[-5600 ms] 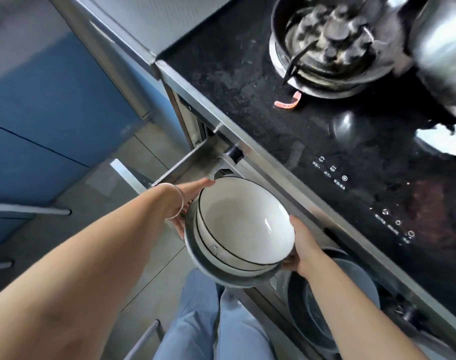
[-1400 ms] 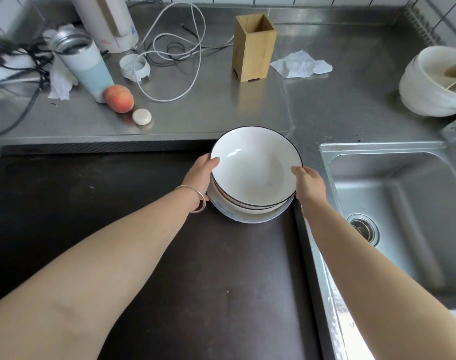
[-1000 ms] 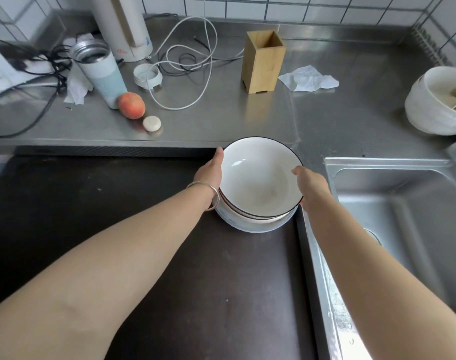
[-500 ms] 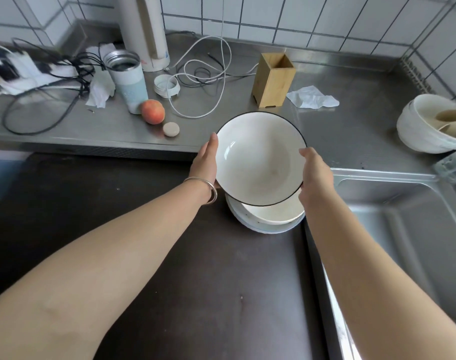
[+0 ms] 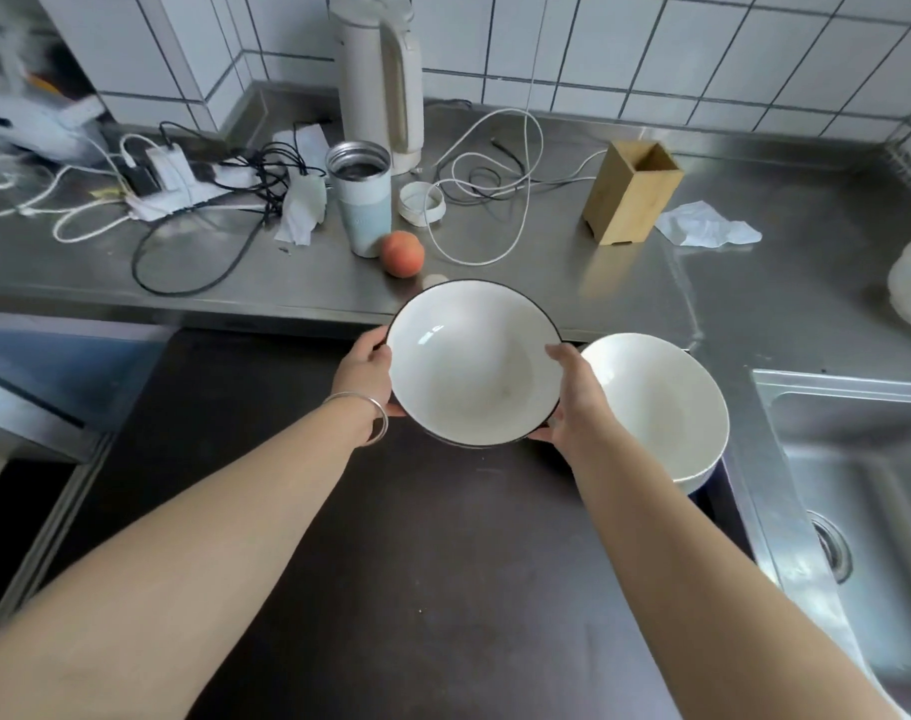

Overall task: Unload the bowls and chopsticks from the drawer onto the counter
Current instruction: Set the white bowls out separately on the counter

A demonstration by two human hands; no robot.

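Both hands (image 5: 474, 392) gripping black-rimmed bowl (image 5: 474, 361) by opposite edges

Glossy white glazed bowl (image 5: 474, 361), brushed steel counter (image 5: 754, 283), matt dark cooktop (image 5: 417, 563), wooden holder (image 5: 631, 192)

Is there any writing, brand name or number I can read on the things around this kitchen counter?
No text can be read anywhere.
The tumbler has a faint mark on its pale blue band, too blurred to read.
The kettle, wooden holder and the bowl held in both hands show none.
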